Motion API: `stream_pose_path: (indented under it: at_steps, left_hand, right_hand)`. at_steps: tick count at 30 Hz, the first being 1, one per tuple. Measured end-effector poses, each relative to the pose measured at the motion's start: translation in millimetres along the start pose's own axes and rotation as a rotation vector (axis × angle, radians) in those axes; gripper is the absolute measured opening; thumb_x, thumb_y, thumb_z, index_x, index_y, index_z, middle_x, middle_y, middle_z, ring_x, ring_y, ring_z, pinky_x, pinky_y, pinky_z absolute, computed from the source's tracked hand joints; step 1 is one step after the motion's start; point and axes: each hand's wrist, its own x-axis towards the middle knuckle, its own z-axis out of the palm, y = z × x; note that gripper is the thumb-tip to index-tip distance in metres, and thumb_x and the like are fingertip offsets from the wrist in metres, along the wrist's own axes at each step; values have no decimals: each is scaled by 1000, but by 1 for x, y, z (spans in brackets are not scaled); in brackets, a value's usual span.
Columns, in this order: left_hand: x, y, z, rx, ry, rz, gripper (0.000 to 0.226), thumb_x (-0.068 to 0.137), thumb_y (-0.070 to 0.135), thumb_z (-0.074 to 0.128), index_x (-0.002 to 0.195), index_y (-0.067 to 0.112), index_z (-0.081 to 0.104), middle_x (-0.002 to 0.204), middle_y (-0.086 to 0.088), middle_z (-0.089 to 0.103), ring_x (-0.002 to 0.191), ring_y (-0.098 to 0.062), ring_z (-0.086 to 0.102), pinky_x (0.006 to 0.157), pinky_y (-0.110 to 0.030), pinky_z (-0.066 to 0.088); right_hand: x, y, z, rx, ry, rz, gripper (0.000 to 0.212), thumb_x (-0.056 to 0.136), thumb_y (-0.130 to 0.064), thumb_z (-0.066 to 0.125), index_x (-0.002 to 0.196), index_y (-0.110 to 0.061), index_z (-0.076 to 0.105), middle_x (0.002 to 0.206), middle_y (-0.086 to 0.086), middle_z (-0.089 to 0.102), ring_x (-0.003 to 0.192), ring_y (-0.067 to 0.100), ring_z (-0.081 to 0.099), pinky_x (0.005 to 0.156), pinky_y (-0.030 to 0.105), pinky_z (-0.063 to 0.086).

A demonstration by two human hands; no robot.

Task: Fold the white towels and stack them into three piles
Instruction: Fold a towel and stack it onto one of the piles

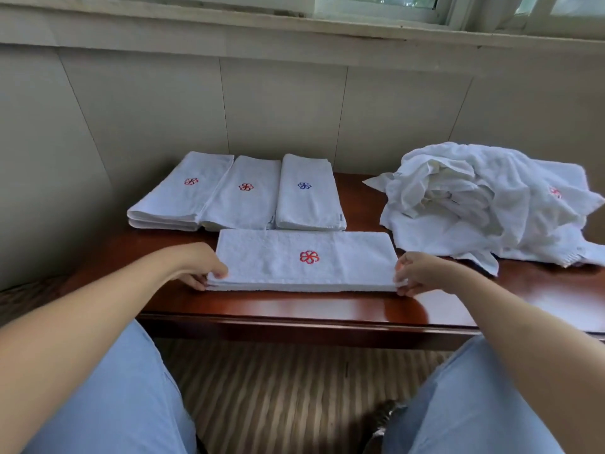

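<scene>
A folded white towel [278,257] with a red flower mark lies lengthwise near the front of the table [294,312]. My left hand [199,267] pinches its left end and my right hand [422,273] pinches its right end. Behind it three piles of folded towels stand side by side: the left pile [176,198] and the middle pile [242,198] show red marks, the right pile [307,198] a blue one. A heap of unfolded white towels [484,204] covers the table's right side.
The dark red wooden table stands against a panelled wall under a window sill [294,31]. My knees in light blue trousers [114,398] sit below the table's front edge, over a striped floor [294,394].
</scene>
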Motion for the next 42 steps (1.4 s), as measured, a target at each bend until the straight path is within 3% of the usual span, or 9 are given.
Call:
stream_pose_path:
  at_steps: [5,8,13,16,19,23,30,34,42]
  left_hand:
    - [-2,1,2,80,2,-18,33,77,15,76,105,6,60,109,-17,62,89,-26,71,61,-33,62]
    - [-5,10,4,302,-14,4,32,84,18,67,113,8,58,109,-13,62,87,-21,70,62,-32,63]
    - [-22,56,7,830,76,164,36,97,35,62,125,13,64,118,-5,62,101,-23,65,94,-38,57]
    - [-13,84,32,679,233,402,34,99,39,56,127,21,62,133,-8,48,121,-27,50,100,-41,48]
    - [10,100,69,500,323,610,39,102,38,51,138,25,52,143,-7,37,136,-29,33,107,-42,39]
    - [47,92,116,492,398,655,45,103,34,45,147,25,42,150,-6,36,139,-30,31,112,-43,34]
    - [66,71,136,588,435,668,56,105,45,29,158,26,25,164,-1,24,150,-22,18,123,-39,13]
    - [49,64,139,607,383,642,57,106,44,23,160,29,19,167,0,19,153,-21,14,125,-40,8]
    - [32,50,125,630,320,640,64,104,60,23,161,31,19,170,6,12,156,-16,8,127,-41,5]
  right_hand:
    - [-1,-2,4,-86,-14,-17,16,95,-4,64,110,-7,57,95,16,71,77,25,76,64,31,62]
    - [-2,-9,4,-251,-27,11,15,97,-10,63,111,-12,58,99,13,69,81,26,72,82,39,61]
    - [0,-45,9,-861,134,-107,29,96,-21,58,124,-16,60,119,4,62,104,26,61,86,34,54]
    - [15,-73,40,-817,284,-372,26,96,-23,55,120,-18,63,121,4,58,107,26,59,85,34,48]
    - [35,-96,87,-662,272,-569,23,97,-25,57,119,-24,64,121,3,55,106,25,60,89,38,52]
    - [61,-87,142,-594,346,-678,32,101,-29,50,132,-25,58,134,4,48,125,27,47,103,41,42]
    - [74,-63,160,-635,299,-621,54,107,-48,20,158,-33,25,168,0,18,156,22,9,125,41,8]
    - [57,-57,163,-661,244,-584,57,106,-50,15,162,-35,12,171,1,7,158,22,-1,126,43,2]
    - [42,-49,159,-708,218,-562,63,105,-58,14,163,-36,9,172,-4,2,158,19,-4,126,42,-2]
